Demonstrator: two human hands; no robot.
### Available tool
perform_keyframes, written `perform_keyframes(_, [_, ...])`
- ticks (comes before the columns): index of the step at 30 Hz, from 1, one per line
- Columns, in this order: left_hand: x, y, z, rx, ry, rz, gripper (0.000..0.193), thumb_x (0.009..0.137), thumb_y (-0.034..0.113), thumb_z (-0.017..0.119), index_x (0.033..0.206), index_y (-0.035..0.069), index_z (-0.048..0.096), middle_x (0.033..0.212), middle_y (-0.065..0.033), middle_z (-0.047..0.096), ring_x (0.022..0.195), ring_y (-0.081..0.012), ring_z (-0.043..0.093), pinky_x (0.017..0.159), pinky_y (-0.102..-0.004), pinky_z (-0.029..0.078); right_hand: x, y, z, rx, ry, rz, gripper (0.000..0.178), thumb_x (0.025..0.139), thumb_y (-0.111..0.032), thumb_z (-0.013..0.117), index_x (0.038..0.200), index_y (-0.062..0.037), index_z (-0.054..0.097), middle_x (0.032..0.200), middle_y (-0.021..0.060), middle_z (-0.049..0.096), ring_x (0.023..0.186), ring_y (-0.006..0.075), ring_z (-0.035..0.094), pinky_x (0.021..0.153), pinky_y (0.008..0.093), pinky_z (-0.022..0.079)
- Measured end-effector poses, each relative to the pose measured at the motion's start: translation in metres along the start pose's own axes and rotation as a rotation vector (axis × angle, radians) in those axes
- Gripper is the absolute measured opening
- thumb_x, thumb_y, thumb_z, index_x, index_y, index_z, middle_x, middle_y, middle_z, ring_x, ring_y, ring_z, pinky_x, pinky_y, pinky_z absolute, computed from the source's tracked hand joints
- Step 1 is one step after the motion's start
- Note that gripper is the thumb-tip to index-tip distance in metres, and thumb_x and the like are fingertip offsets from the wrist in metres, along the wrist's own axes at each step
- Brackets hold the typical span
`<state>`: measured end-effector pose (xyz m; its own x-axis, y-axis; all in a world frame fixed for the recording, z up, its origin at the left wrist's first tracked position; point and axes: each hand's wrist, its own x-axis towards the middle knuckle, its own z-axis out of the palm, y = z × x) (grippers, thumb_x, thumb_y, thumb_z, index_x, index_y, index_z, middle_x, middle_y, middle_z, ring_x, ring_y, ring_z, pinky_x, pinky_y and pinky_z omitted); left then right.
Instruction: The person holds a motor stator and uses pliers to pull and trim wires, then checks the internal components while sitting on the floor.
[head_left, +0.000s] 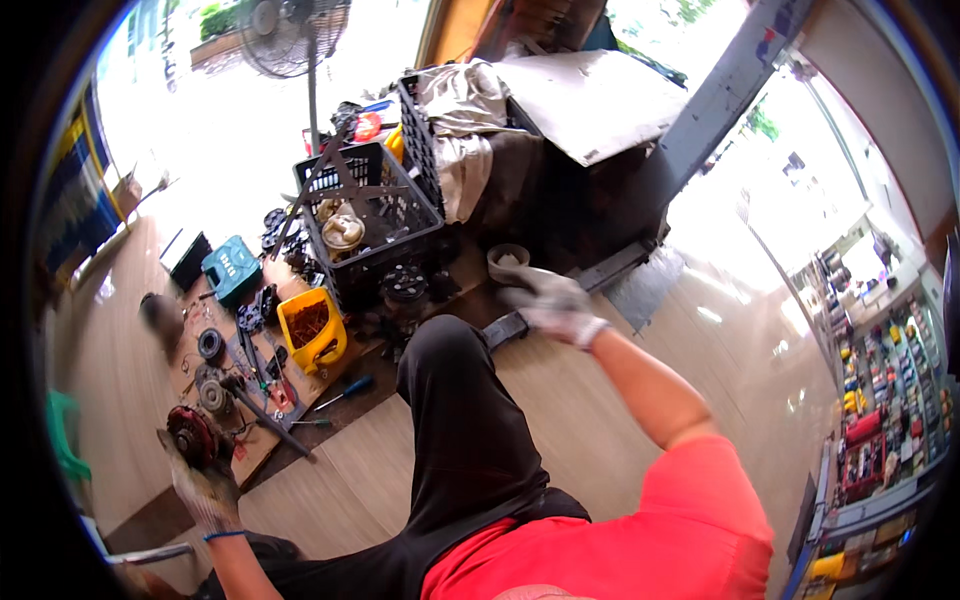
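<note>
The gloved left hand [205, 492] has the reddish round part [190, 432] at the lower left, beside the edge of the brown board [262, 452] on the floor. Its fingers are curved partway around the rim, apart by about the breadth of the part, with the palm below. It looks like metal, so I judge it stiff and rather heavy for its size, hardly fragile, and perhaps slippery if there is grease on it; the surface is too small to be sure. The outer rim seems the best place for a grip, with fingers and thumb on opposite sides and the palm under the weight, clear of the darker middle

The gloved right hand [555, 305] is blurred, its fingers stretched toward the small white bowl [496, 268] near the dark base of the grey post [690, 125]. Whether they touch its rim or have hold of anything, I cannot tell. The bowl looks light and thin-walled, likely easy to tip, and whitish stuff shows inside; a pinch on the rim or a hand around the wall would suit it

On the board, near the left hand, lie a grey round part [213, 395] and a long dark-handled tool [270, 420]
</note>
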<state>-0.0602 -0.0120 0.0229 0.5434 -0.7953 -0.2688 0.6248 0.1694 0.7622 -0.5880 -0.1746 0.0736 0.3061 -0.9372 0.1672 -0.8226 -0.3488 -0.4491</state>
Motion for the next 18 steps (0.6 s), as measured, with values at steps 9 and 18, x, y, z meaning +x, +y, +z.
perform_keyframes(9, [0.024, -0.015, -0.034, 0.013, 0.018, -0.106, 0.059, 0.095, 0.053, 0.062, 0.133, 0.009, 0.055, 0.121, -0.0097, 0.063, 0.106, -0.0262, 0.061, 0.093, -0.0428, 0.052, 0.071, -0.284, 0.160, 0.785, -1.009, -0.033, 0.065, 0.081, -0.049, 0.072, 0.120, 0.0027, 0.062, 0.099, 0.0194, 0.070, 0.089, 0.0264, 0.067, 0.070, 0.0391, 0.054])
perform_keyframes(18, [0.005, 0.001, -0.010, 0.166, 0.377, -0.060, 0.060, 0.103, 0.053, 0.045, 0.141, 0.008, 0.049, 0.139, -0.0138, 0.054, 0.129, -0.0285, 0.050, 0.115, -0.0421, 0.034, 0.055, -0.303, 0.259, 0.821, -1.044, -0.569, 0.026, 0.088, -0.022, 0.069, 0.102, -0.0010, 0.074, 0.094, 0.0102, 0.075, 0.084, 0.0237, 0.072, 0.071, 0.0374, 0.059])
